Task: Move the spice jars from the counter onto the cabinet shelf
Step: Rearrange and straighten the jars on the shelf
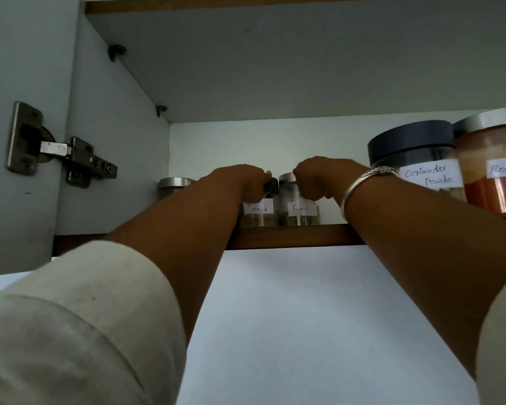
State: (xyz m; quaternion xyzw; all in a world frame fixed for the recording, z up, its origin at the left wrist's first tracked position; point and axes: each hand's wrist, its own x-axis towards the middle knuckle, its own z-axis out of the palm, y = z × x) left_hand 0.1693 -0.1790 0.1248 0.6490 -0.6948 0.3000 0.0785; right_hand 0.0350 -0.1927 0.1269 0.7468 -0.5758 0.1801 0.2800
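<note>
Reaching up in the head view, the left hand (243, 182) curled its fingers round the Masala jar (259, 214), the right hand (316, 179) round the Fennel jar (300, 213), both jars standing on the shelf (289, 236). Placing seemed in hand; next came a clean release.

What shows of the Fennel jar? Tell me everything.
The Fennel jar is small and clear, glass by its look, with a silvery lid and a white handwritten label. Greenish spice fills its lower part. It stands upright near the front edge of the wooden shelf, close beside the Masala jar. The right hand grips its upper part, fingers curled round it.
</note>
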